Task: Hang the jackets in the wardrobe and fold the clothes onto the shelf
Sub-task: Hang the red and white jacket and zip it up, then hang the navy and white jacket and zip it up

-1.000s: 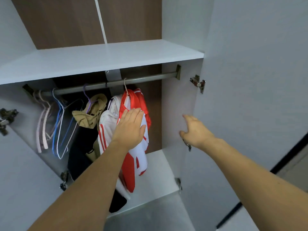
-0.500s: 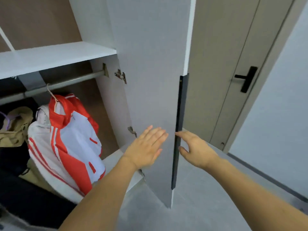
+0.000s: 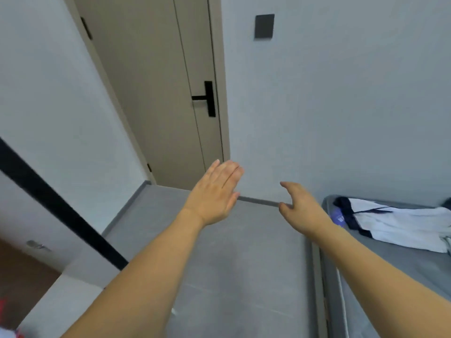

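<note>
Left hand [image 3: 214, 193] and right hand [image 3: 301, 208] empty, fingers loose, apart above bare floor [image 3: 244, 252], bed edge [image 3: 317, 264] just right.

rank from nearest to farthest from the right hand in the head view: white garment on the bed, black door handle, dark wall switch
From the right hand:
1. White garment, just to its right on the bed.
2. Black door handle, up and left on the door.
3. Dark wall switch, high on the wall.
</note>
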